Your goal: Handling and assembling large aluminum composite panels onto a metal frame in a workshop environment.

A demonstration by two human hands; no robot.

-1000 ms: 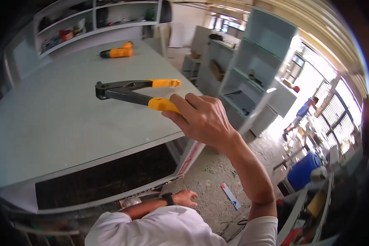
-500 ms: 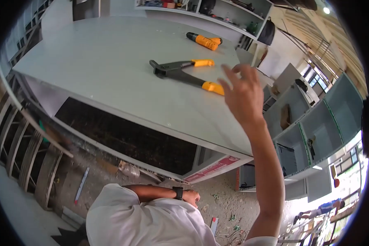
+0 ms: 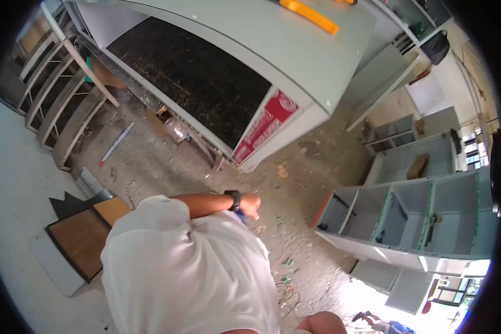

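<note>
My left hand (image 3: 250, 206) is held low in front of my white shirt, a dark watch on its wrist. Its fingers are curled, and whatever they may hold is hidden. Of my right arm (image 3: 321, 323) only a bare bent part shows at the lower edge; the hand is out of sight. Above lies the grey cabinet (image 3: 339, 61) with a dark open inside. A yellow-gripped handle (image 3: 312, 16) of a two-handled hand tool rests on its top, the rest cut off by the upper edge.
To the right stands a grey shelving unit (image 3: 367, 214) with several open compartments. Curved slatted racks (image 3: 72, 122) are at the left, near wooden boards (image 3: 80, 242). Debris litters the concrete floor (image 3: 295, 222). Another person (image 3: 392, 325) is far off at the lower right.
My view has swung downward and to the right. My right hand, earlier raised beside the hand tool's grip, has left the picture. My left hand stays low and curled.
</note>
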